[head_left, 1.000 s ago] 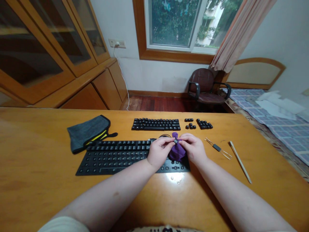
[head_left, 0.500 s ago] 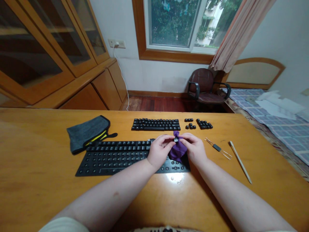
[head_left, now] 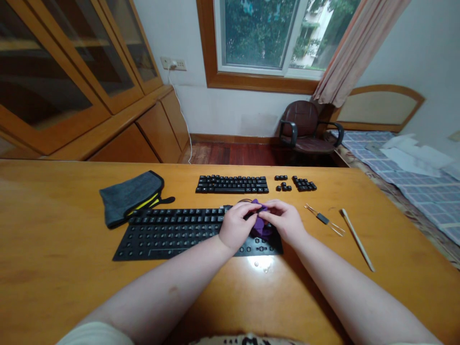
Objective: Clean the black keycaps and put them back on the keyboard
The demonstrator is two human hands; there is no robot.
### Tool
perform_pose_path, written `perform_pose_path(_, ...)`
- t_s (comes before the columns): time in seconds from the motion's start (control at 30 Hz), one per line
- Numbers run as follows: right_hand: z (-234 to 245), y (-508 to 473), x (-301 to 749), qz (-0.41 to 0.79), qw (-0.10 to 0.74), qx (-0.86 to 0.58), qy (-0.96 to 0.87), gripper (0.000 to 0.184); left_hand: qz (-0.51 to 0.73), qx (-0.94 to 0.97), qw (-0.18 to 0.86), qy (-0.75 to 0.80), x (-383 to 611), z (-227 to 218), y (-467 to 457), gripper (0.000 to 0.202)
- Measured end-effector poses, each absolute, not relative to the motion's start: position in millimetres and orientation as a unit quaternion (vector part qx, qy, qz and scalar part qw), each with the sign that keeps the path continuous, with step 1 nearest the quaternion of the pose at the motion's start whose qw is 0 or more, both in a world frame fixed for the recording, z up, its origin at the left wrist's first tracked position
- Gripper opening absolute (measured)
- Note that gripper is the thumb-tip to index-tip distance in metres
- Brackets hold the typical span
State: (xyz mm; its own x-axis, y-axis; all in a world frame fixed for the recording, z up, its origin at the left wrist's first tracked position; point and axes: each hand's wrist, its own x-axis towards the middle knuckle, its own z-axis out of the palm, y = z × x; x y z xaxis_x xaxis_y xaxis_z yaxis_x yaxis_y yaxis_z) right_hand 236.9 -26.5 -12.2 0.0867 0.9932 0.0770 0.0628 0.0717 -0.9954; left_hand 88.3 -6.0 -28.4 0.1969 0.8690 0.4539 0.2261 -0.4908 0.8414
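Note:
Both hands meet above the right part of a black keyboard (head_left: pixel 172 239), with a bunched purple cloth (head_left: pixel 261 230) between them. My left hand (head_left: pixel 237 225) is closed, thumb and fingers pinching the cloth from the left. From the right, my right hand (head_left: pixel 285 221) pinches it as well, its thumb and forefinger close to the left fingertips. A small dark keycap seems to be among the fingertips, mostly covered by fingers and cloth. The keyboard has keys in its top rows, while its lower rows show bare switches.
Removed keycaps (head_left: pixel 232 185) stand in rows behind the keyboard, with smaller groups (head_left: pixel 304 184) to their right. A wire keycap puller (head_left: pixel 322 218) and a thin pale brush (head_left: pixel 357 240) lie at right. A grey cloth (head_left: pixel 131 196) with yellow lining overlaps the keyboard's left corner.
The purple cloth has been gathered up and folded around between the fingers. The pale keycap underside seen earlier at the fingertips is now mostly hidden. My right fingers have shifted slightly left.

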Motion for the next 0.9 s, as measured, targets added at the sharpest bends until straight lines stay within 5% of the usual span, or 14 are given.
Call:
perform_pose_path(0.3,-9,-26,237,0.465,0.515,-0.523,-0.496,0.021,0.499,0.645,0.441,0.374,94,-39,-6,0.017)
perform_pose_path(0.57,-7,-27,238,0.432,0.497,-0.544,-0.519,0.019,0.486,0.677,0.394,0.387,90,-36,-8,0.02)
perform_pose_path(0.9,-7,-26,236,0.463,0.541,-0.564,-0.418,0.023,0.523,0.625,0.456,0.357,94,-34,-8,0.027)
